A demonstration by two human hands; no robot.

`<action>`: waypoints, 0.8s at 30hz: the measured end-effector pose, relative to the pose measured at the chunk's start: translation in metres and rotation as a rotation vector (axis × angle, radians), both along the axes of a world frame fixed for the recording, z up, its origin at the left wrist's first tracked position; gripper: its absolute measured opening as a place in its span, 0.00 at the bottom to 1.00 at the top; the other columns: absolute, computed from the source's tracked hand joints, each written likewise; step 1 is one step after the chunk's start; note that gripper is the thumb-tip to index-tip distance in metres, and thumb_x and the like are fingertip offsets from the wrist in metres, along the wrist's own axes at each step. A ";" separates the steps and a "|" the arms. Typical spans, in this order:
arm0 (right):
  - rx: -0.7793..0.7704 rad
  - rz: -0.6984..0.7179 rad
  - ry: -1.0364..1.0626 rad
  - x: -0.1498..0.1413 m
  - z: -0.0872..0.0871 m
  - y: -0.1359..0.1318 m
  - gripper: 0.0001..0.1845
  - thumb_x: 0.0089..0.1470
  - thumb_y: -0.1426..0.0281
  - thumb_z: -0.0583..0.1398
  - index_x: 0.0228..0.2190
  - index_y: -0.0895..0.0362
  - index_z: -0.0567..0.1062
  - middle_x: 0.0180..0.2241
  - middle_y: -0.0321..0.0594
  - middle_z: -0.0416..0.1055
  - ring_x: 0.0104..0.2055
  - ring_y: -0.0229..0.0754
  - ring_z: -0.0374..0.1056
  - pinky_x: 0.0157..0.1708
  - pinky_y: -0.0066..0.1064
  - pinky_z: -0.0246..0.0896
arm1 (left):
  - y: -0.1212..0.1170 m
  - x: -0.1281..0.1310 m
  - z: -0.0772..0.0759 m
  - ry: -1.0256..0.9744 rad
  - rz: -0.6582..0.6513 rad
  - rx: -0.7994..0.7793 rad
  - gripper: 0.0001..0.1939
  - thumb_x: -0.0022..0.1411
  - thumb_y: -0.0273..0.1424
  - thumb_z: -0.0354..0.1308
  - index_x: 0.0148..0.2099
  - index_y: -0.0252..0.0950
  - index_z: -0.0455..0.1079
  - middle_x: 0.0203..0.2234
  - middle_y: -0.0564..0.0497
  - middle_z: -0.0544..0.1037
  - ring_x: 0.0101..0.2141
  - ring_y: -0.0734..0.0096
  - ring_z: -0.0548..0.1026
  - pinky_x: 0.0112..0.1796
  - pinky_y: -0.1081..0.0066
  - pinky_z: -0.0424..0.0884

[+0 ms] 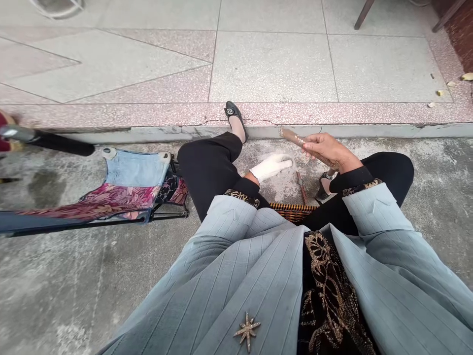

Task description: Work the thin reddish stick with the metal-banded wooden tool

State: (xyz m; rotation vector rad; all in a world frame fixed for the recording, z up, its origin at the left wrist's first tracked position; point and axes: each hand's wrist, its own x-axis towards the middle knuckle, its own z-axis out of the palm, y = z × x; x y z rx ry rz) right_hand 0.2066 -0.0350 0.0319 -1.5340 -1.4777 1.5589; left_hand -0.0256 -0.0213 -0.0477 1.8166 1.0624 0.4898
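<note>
My right hand [323, 148], bare, is closed around a brown stick-like piece [291, 136]. Its pale, worn end points up and left, past my fingertips; part of its length is hidden by the hand. To the left and lower, my left hand [271, 166] wears a white glove. Motion smears its fingers, which point right, and whether anything is between them is unclear. A thin tool with a reddish handle [302, 187] shows below and between the hands, beside the woven wicker rim [293, 212] in front of my lap. Most of the wicker object is hidden by my clothes.
A raised tiled step [273, 69] runs across in front, its edge [207, 133] close beyond my hands. On my left stands a folding chair with patterned cloth [121, 197]. A black bar with a metal end [55, 140] juts in from the left. My black shoe [234, 116] touches the step.
</note>
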 end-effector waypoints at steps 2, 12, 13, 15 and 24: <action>-0.065 -0.106 -0.020 -0.003 -0.003 0.002 0.05 0.62 0.72 0.64 0.32 0.58 0.78 0.29 0.39 0.77 0.28 0.37 0.68 0.31 0.28 0.65 | 0.003 -0.001 -0.003 0.034 -0.062 0.009 0.22 0.66 0.55 0.61 0.44 0.42 0.79 0.31 0.50 0.80 0.47 0.61 0.78 0.51 0.53 0.74; 0.093 0.198 -0.834 -0.008 -0.015 0.009 0.12 0.66 0.72 0.61 0.46 0.63 0.82 0.44 0.52 0.81 0.42 0.47 0.74 0.38 0.33 0.61 | 0.015 -0.010 -0.027 0.142 -0.157 0.178 0.19 0.60 0.51 0.65 0.46 0.45 0.81 0.40 0.51 0.82 0.47 0.60 0.78 0.46 0.59 0.75; 0.095 0.304 -0.934 -0.008 -0.018 0.010 0.12 0.65 0.72 0.61 0.45 0.63 0.83 0.45 0.54 0.81 0.43 0.49 0.74 0.39 0.34 0.60 | 0.014 -0.009 -0.027 0.154 -0.157 0.180 0.16 0.61 0.49 0.64 0.43 0.45 0.80 0.38 0.50 0.82 0.46 0.59 0.79 0.45 0.59 0.75; 0.002 0.537 -0.956 -0.009 -0.022 0.009 0.11 0.64 0.72 0.61 0.43 0.62 0.84 0.41 0.53 0.82 0.42 0.49 0.75 0.38 0.35 0.60 | 0.013 -0.008 -0.026 0.176 -0.175 0.191 0.12 0.63 0.45 0.63 0.39 0.42 0.79 0.37 0.49 0.81 0.47 0.57 0.79 0.47 0.60 0.74; -0.315 0.883 -0.256 -0.007 -0.013 -0.002 0.11 0.61 0.62 0.65 0.34 0.59 0.81 0.31 0.39 0.79 0.30 0.38 0.70 0.34 0.30 0.63 | 0.008 -0.001 0.008 0.101 -0.172 0.119 0.10 0.69 0.33 0.57 0.38 0.35 0.77 0.39 0.48 0.82 0.48 0.61 0.79 0.52 0.63 0.73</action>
